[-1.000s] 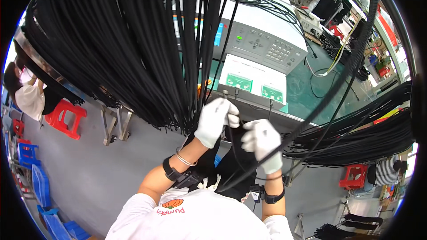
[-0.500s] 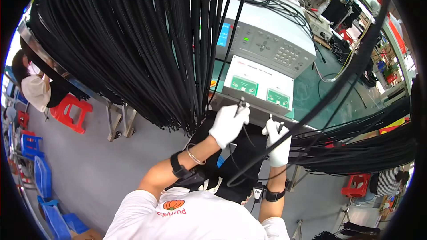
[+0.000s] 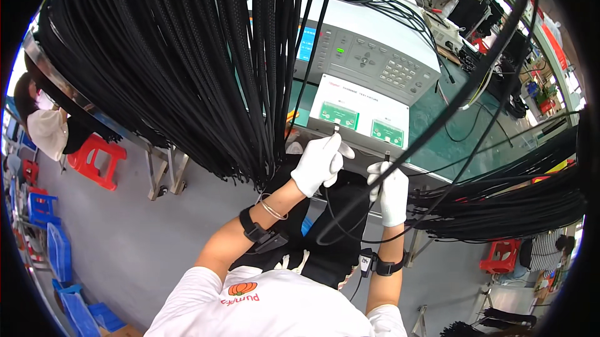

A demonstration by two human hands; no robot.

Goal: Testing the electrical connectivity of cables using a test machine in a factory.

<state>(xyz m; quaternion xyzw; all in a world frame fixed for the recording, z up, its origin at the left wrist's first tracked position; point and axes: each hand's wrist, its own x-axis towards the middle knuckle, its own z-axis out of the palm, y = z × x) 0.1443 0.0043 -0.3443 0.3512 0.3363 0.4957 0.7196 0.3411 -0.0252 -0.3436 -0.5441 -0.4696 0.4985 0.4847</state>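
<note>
My left hand (image 3: 319, 163), in a white glove, pinches a black cable connector (image 3: 336, 129) at the lower edge of the left green circuit board (image 3: 339, 115) on a white test fixture (image 3: 369, 100). In my gloved right hand (image 3: 390, 192) is a second cable connector (image 3: 387, 154), just below the right green circuit board (image 3: 388, 133). Whether either tip sits inside its socket I cannot tell. A black cable (image 3: 333, 215) hangs in a loop below my hands, and a thick dark cable crosses in front of the right one.
Behind the fixture stands a grey tester (image 3: 375, 65) with a lit screen and keypad. A dense bundle of black cables (image 3: 169, 74) hangs at the left; another bundle (image 3: 506, 206) lies at the right. Red stools (image 3: 97, 160) and a seated person (image 3: 47, 124) are at far left.
Both hands have brought their connectors up to the fixture's front, near the green boards. The left fingers have shifted around the connector, and the hanging cable has swung. The view has shifted slightly.
</note>
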